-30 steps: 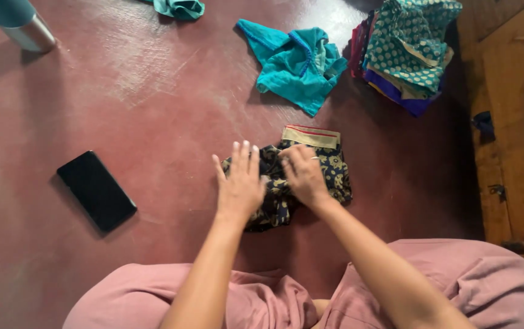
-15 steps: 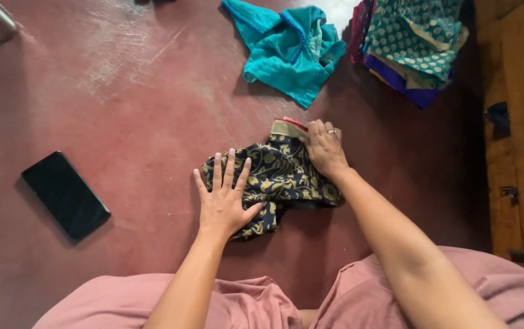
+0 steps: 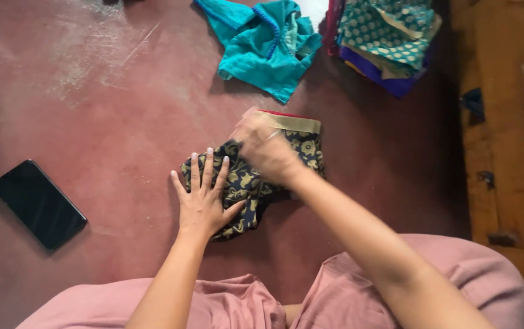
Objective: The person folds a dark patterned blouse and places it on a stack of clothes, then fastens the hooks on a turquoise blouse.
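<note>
While both hands work on the floor, this is how things lie:
Left hand [image 3: 203,204]: flat, fingers spread apart, palm pressing down on the near-left end of the dark gold-patterned garment [image 3: 251,181].
Right hand [image 3: 266,148]: blurred, lying over the garment's far side just ahead of the left hand; grip cannot be told.
Garment: bunched on the red floor [image 3: 122,109] under both hands, its tan band [image 3: 297,123] showing just beyond the right hand.
Black phone [image 3: 38,203]: well left of the left hand.
Teal cloth [image 3: 266,50]: beyond the right hand, apart.
Folded fabric stack [image 3: 385,39]: farther right of that.
</note>
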